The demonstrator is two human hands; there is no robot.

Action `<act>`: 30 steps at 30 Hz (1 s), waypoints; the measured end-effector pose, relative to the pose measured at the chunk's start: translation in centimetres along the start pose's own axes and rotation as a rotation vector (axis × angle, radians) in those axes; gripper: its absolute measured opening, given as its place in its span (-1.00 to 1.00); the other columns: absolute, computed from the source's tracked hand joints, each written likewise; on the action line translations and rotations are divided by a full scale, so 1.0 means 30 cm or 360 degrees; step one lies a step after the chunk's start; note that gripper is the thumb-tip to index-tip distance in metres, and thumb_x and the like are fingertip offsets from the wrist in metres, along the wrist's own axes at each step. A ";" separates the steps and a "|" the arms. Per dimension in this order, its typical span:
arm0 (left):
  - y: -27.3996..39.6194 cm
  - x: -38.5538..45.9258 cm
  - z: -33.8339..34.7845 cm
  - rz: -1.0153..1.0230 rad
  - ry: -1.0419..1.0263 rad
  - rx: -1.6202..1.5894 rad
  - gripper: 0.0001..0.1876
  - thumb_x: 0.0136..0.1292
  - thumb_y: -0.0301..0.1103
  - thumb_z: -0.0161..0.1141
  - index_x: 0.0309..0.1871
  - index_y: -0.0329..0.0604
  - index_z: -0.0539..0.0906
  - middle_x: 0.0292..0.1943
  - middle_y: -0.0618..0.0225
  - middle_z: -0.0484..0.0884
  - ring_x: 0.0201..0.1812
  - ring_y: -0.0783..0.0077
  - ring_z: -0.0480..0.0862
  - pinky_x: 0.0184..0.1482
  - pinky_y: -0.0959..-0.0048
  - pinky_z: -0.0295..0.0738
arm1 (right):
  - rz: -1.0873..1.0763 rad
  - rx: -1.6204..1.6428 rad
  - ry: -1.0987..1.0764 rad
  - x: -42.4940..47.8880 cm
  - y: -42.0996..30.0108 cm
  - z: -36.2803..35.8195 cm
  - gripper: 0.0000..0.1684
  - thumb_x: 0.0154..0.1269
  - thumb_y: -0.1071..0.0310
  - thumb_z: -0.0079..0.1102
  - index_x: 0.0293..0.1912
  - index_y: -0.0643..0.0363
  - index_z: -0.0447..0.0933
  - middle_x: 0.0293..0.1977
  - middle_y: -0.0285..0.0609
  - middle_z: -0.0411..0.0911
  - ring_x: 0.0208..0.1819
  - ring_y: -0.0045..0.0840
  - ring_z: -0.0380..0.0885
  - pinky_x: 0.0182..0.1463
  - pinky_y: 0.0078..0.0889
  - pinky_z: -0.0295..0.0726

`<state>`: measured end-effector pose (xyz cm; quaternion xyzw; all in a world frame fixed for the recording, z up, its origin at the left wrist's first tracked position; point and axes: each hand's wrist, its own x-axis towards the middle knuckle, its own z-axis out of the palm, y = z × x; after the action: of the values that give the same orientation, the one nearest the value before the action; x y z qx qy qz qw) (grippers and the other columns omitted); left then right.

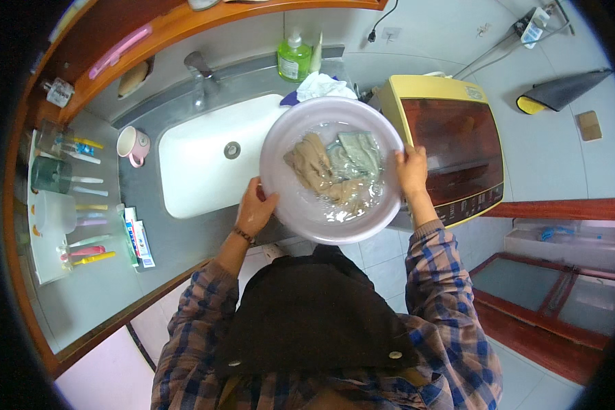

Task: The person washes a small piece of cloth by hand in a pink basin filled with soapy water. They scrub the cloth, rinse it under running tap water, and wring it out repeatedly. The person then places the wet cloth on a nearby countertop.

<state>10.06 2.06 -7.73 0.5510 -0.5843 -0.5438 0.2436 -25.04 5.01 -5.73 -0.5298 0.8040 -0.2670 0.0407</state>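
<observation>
Both my hands hold a pale lilac plastic basin (307, 215) in front of me, between the sink and the washing machine. My left hand (254, 209) grips its lower left rim, and my right hand (412, 169) its right rim. Inside the basin, a tan cloth (310, 159) and a pale green cloth (361, 154) lie in clear water. The undersides of the basin and some of my fingertips are hidden. At the far rim, a white crumpled cloth (325, 87) lies by the green soap bottle (294, 60).
A white sink (200, 179) with a faucet (200, 66) is set in the grey counter to the left. Nearby are a pink mug (133, 143), toothpaste tubes (139, 238) and a rack of toothbrushes. A yellow-framed washing machine (453, 148) stands at the right, and a wooden shelf (174, 31) overhangs the back left.
</observation>
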 end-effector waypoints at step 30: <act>0.222 0.291 0.259 0.0161 0.0126 -0.0061 -0.48 0.00 -0.43 0.19 0.10 -0.10 0.33 -0.02 0.11 0.43 0.06 0.18 0.41 0.08 0.35 0.28 | -0.0248 0.0932 -0.0567 0.172 -0.330 -0.276 -0.57 0.00 0.33 0.22 -0.12 0.24 0.35 -0.24 -0.10 0.43 -0.23 -0.45 0.44 -0.10 -0.42 0.44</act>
<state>-1.71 -4.34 -6.70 0.5370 -0.5908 -0.5197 0.3041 -21.96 0.78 7.13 -0.5937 0.6307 -0.3920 0.3099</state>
